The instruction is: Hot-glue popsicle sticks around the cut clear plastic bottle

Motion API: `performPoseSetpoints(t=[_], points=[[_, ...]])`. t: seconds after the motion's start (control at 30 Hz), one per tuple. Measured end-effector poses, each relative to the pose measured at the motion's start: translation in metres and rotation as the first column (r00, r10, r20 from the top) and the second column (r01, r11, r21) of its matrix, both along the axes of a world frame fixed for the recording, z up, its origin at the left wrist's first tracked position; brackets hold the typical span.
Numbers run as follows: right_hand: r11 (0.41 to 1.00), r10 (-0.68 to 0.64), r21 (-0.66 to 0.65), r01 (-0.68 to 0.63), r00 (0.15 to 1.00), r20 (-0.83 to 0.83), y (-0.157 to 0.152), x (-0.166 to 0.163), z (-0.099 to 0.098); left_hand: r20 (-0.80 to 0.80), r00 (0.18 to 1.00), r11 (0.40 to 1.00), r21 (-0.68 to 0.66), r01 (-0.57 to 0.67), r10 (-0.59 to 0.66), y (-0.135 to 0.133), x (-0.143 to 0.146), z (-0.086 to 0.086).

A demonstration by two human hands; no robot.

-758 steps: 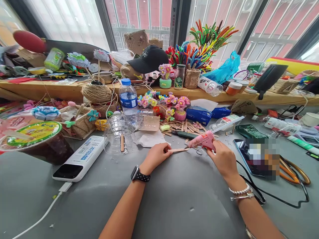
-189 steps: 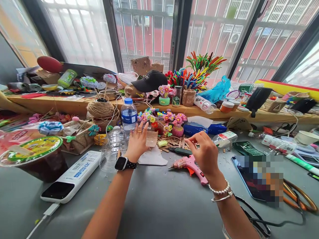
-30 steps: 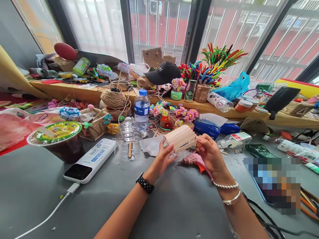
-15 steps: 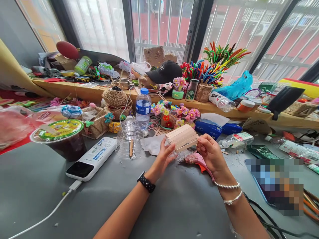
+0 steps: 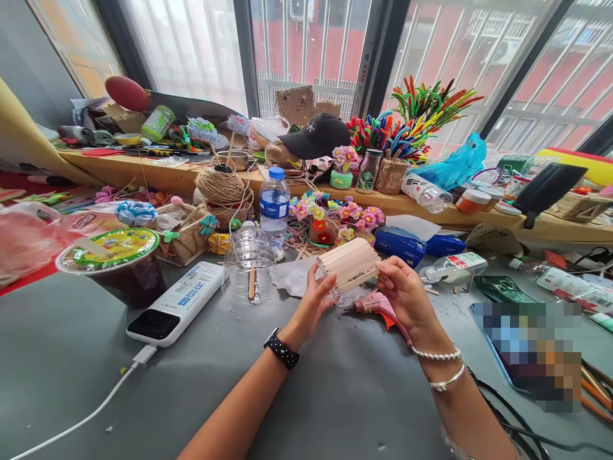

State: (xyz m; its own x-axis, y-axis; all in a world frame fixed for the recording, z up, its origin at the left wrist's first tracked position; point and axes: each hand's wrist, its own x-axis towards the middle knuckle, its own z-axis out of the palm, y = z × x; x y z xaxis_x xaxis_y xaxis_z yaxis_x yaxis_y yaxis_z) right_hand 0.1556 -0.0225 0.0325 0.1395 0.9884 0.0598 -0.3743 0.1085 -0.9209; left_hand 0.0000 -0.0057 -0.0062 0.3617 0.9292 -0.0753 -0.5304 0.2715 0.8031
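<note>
Since a second ago little altered: left hand (image 5: 312,300) and right hand (image 5: 405,295) still clamped on opposite ends of stick-clad plastic cup (image 5: 348,268), raised just above pink glue gun (image 5: 380,307) on grey table (image 5: 335,396).

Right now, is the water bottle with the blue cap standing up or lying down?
Standing up. The water bottle is upright on the table, blue cap on top, behind the cut clear bottle.

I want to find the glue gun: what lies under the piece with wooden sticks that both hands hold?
Under the stick-covered piece, between the left hand and right hand, the pink glue gun lies on the grey table. Its nozzle end is covered.
</note>
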Motion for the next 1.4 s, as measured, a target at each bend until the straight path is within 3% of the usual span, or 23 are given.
performPoseSetpoints(t=[0.4,1.4], points=[[1.000,-0.013,0.000,0.013,1.000,-0.015,0.0011,-0.0002,-0.0011,0.036,0.999,1.000,0.017,0.014,-0.015,-0.0013,0.0003,-0.0012],[1.000,-0.014,-0.026,0.014,1.000,-0.010,-0.0003,-0.0039,0.0009,-0.124,0.989,0.987,0.148,-0.059,0.078,-0.0002,-0.0007,-0.0036]])
